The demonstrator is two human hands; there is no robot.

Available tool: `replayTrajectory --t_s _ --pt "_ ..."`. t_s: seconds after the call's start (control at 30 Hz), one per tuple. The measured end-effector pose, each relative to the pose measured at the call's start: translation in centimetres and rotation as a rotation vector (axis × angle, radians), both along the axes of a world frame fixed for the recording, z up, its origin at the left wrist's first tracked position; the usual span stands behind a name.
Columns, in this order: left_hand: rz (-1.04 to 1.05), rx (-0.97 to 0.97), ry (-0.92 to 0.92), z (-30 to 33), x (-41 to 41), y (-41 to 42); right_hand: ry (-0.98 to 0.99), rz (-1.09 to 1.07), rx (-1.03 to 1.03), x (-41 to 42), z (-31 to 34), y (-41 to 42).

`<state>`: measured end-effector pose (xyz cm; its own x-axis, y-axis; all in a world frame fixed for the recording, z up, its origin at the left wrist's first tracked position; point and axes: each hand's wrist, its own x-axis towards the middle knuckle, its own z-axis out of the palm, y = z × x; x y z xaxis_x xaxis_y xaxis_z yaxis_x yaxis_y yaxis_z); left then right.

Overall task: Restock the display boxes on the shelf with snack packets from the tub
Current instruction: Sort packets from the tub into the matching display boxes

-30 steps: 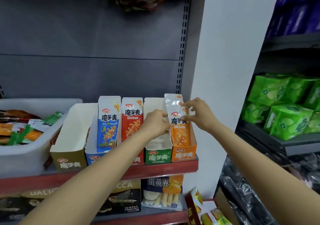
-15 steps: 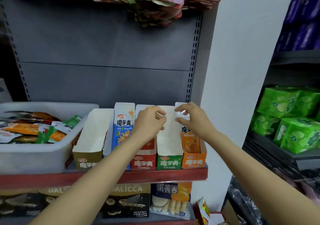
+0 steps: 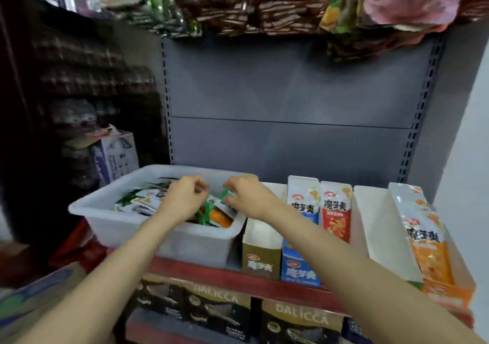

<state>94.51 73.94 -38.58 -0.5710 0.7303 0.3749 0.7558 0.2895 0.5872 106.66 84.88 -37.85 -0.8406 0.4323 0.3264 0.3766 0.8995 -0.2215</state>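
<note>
Both hands now off boxes, fingers among tub packets.

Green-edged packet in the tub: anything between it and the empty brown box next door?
Nothing visible blocks it. The right hand pinches the green-edged packet above the tub; the brown box sits beside the tub's right wall, top open, with only that wall's rim between.

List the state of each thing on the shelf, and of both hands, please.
tub: holds packets
brown box: looks empty
blue box: stocked
red packet: upright
green box: looks empty
orange box: stocked
left hand: curled over the tub
right hand: pinches a green packet
</note>
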Motion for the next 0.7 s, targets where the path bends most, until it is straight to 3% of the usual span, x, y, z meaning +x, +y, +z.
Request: replayTrajectory --t_s 0.17,0.3,0.4,0.53,0.7 --pt "-0.04 -0.424 0.117 -0.8 -5.2 0.1 -0.375 -0.114 0.045 -5.7 -0.7 -0.4" --pt "-0.05 -0.476 0.146 -1.0 -6.5 0.5 -0.392 -0.101 0.093 -6.8 -0.4 -0.1" --pt "-0.035 -0.431 0.141 -1.3 -6.6 0.4 -0.149 -0.099 0.07 -6.5 -0.4 0.6" --pt "-0.12 -0.098 0.071 -1.3 -5.6 0.1 0.325 -0.005 -0.01 -4.3 0.5 1.0" --pt "-0.248 0.114 0.038 -0.2 -2.6 0.1 0.691 0.075 -0.393 0.0 2.5 1.0"
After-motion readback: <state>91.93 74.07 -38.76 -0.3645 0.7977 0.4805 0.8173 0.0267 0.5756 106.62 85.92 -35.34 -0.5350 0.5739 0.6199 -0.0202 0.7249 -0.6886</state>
